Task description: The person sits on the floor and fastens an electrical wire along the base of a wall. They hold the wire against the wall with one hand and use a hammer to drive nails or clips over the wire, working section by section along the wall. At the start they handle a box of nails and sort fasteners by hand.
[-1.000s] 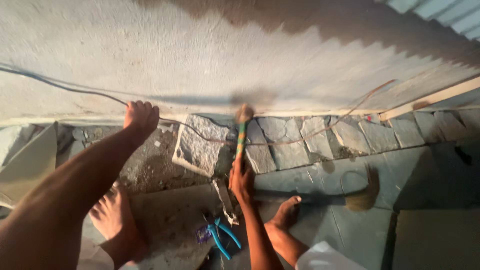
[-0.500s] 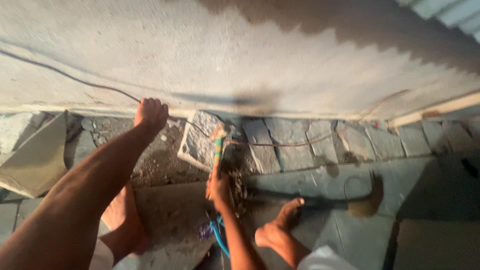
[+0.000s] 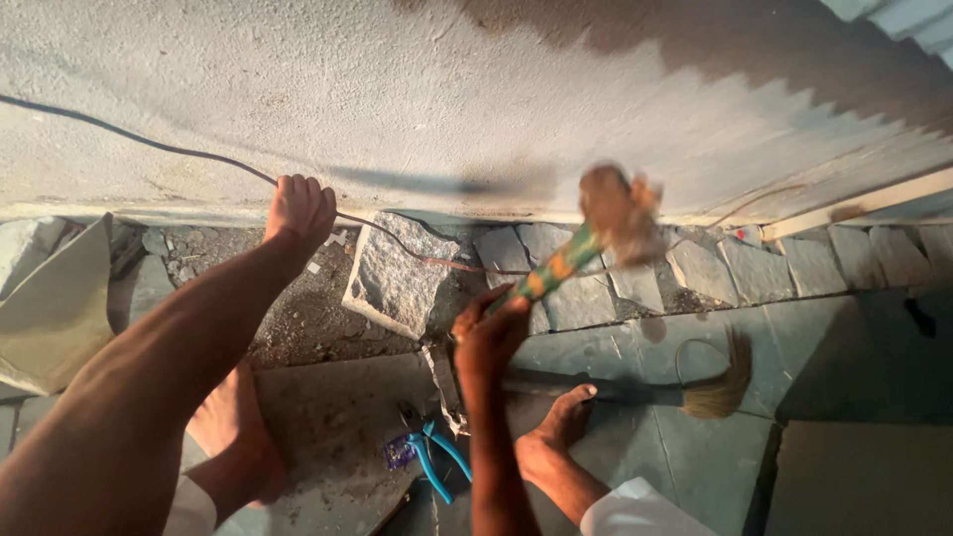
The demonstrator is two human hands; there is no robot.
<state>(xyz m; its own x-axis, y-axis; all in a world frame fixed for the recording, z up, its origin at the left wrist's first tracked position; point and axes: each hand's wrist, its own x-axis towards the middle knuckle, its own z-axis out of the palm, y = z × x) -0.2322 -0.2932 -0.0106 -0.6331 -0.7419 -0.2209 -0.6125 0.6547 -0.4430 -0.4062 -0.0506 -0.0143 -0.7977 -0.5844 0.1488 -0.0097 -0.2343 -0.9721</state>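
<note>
My left hand (image 3: 299, 210) is closed around a thin dark cable (image 3: 129, 137) at the foot of the plastered wall (image 3: 476, 89). My right hand (image 3: 488, 333) grips the green and orange handle of a hammer (image 3: 571, 253), whose rusty head is raised and blurred near the wall base. A loose rough stone block (image 3: 397, 276) lies tilted between the two hands, with the cable running over it. My bare feet rest on the stone floor, the left foot (image 3: 233, 437) and the right foot (image 3: 556, 442).
Blue-handled pliers (image 3: 432, 459) and a small purple item lie between my feet. A short straw broom (image 3: 695, 392) lies on the floor slabs to the right. A pale sack (image 3: 55, 308) sits at the left. Broken rubble fills the gap along the wall.
The hammer has swung up and to the right, its head now raised near the wall. My left hand stays on the cable. The view has shifted slightly.
</note>
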